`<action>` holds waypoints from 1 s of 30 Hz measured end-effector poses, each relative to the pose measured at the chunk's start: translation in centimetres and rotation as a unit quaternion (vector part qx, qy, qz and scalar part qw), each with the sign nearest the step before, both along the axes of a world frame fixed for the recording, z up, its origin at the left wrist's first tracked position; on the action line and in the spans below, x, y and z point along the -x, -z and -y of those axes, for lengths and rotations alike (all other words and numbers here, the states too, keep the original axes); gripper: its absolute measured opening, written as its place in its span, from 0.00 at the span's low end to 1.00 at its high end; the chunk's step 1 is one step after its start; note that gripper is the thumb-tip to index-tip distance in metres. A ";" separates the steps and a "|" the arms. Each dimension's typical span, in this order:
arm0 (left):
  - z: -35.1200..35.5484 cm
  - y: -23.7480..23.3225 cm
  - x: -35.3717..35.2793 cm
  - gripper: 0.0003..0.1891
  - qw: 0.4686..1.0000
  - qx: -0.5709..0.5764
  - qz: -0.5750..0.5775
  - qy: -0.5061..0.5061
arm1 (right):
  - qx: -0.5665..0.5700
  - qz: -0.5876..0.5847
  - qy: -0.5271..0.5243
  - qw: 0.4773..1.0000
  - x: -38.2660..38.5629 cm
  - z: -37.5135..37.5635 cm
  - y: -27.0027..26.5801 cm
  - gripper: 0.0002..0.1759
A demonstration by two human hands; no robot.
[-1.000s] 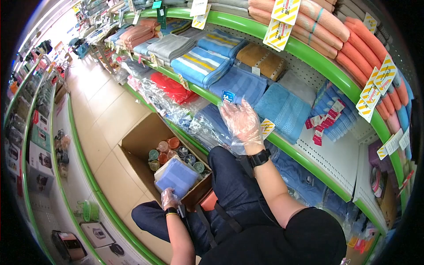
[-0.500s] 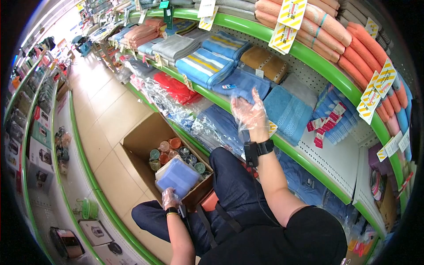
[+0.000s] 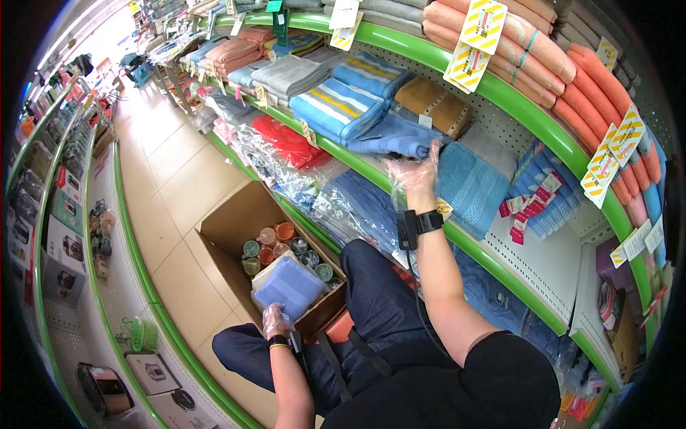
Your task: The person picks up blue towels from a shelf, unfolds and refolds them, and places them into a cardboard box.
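Observation:
My right hand [image 3: 416, 171], in a clear plastic glove, grips the front edge of a folded blue towel [image 3: 389, 134] on the shelf; the edge is lifted and bunched. To its left lies a blue towel with white and yellow stripes [image 3: 336, 111], to its right a teal-blue towel [image 3: 468, 179]. My left hand [image 3: 276, 322], also gloved, holds the lower edge of a light-blue folded towel [image 3: 289, 284]. That towel lies over a cream one in an open cardboard box [image 3: 227, 214]. Several jars [image 3: 284, 232] stand in the box behind the towels.
Green-edged shelves [image 3: 529, 307] with stacked towels run along the right. Orange towels [image 3: 607, 93] with price tags hang over the upper shelf edge. Bagged red cloth [image 3: 286, 141] lies on a lower level. Another shelf [image 3: 136, 282] with boxed goods lines the aisle's left side.
My right hand, raised with fingers spread before, has come down onto the blue towel and lifted its front edge. My left hand stays at the box.

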State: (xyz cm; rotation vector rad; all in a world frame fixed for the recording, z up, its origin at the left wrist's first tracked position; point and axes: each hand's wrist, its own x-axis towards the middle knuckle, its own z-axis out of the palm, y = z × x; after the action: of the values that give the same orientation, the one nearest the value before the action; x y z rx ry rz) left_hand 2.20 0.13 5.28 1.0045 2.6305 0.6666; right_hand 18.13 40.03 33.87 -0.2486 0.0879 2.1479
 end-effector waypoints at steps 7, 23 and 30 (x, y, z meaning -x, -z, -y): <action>0.0 -0.8 -0.2 0.17 1.000 0.004 0.002 0.000 | -0.096 -0.012 -0.019 0.995 0.5 -2.4 2.9 0.33; 0.2 2.0 0.8 0.15 0.958 -0.118 0.197 -0.170 | -0.211 0.265 -0.222 0.914 -2.1 8.3 8.2 0.05; -0.7 -4.7 0.0 0.15 0.970 -0.060 0.175 -0.159 | -0.369 0.406 -0.451 0.704 2.4 16.5 10.5 0.02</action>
State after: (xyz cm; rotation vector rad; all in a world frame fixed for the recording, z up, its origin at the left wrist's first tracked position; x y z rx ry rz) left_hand 2.23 0.79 9.94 0.4375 2.4729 0.9826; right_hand 15.70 23.51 23.32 -0.8564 -1.6934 2.5356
